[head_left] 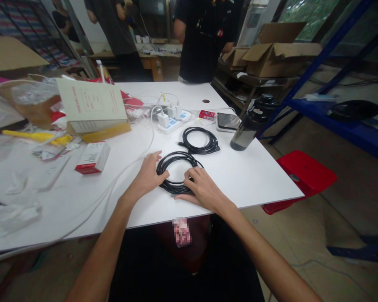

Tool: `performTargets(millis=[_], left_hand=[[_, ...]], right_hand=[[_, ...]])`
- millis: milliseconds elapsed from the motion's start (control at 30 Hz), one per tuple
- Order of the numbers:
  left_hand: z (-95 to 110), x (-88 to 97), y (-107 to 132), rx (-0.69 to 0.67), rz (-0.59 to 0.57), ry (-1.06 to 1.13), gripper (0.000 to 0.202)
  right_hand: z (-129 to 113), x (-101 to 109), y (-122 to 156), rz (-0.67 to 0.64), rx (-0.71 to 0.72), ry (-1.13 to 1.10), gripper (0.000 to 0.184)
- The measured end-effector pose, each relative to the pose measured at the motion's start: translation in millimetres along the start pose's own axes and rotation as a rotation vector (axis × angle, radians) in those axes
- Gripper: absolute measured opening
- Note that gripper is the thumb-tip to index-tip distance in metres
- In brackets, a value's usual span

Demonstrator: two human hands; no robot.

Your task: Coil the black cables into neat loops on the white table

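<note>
A coiled black cable point(179, 156) lies on the white table point(255, 176) near its front edge. My left hand point(149, 174) is at the coil's left side, its thumb over the loops and its fingers along the outside. My right hand point(204, 188) is closed on the coil's right side, fingers bent over the strands and thumb stretched along the front. Part of the cable is hidden under this hand. Just behind lies a second coiled black cable point(201, 147) with its plug ends showing, touched by neither hand.
Behind the coils sit a white power strip point(173, 121), a small red box point(207, 115), a phone point(228, 121) and a dark bottle point(248, 126). A red-white box point(93, 157) and a white cord point(113, 180) lie left. A red stool point(305, 174) stands right. People stand beyond.
</note>
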State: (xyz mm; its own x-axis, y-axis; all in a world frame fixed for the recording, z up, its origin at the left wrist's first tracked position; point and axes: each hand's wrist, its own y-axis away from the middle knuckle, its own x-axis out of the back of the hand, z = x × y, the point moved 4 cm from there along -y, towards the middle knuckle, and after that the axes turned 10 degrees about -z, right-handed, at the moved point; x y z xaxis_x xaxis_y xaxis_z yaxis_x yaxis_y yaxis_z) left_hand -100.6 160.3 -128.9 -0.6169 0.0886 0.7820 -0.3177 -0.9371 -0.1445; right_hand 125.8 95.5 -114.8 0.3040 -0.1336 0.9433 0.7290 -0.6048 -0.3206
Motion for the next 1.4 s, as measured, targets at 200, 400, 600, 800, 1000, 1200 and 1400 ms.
performTargets(millis=[200, 400, 600, 800, 1000, 1200, 1400], left_hand=[[11.2, 5.3, -55.4, -0.184, -0.247, -0.039, 0.043], [13.7, -10.5, -71.7, -0.273, -0.215, 0.109, 0.028], [13.9, -18.5, -59.5, -0.256, -0.173, 0.142, 0.036], [14.9, -17.1, -57.0, -0.27, -0.199, 0.169, 0.044], [20.2, -14.8, -56.6, -0.234, -0.216, 0.176, 0.039], [18.9, -13.5, -54.8, -0.191, -0.205, 0.208, 0.037], [17.5, -13.3, -54.1, -0.182, -0.197, 0.23, 0.036]], right_hand=[[12.1, -7.6, -1.0, -0.072, -0.055, -0.101, 0.056], [51.1, 4.4, -16.0, -0.122, 0.053, -0.382, 0.063], [151.0, 8.1, -63.0, 0.158, -0.262, -0.335, 0.05], [169.4, -15.3, -68.3, -0.037, -0.272, -0.138, 0.058], [159.3, -13.0, -55.3, -0.099, -0.273, -0.092, 0.052], [162.3, -15.0, -54.6, -0.079, -0.277, -0.107, 0.046], [163.5, -16.1, -53.7, -0.065, -0.28, -0.102, 0.041]])
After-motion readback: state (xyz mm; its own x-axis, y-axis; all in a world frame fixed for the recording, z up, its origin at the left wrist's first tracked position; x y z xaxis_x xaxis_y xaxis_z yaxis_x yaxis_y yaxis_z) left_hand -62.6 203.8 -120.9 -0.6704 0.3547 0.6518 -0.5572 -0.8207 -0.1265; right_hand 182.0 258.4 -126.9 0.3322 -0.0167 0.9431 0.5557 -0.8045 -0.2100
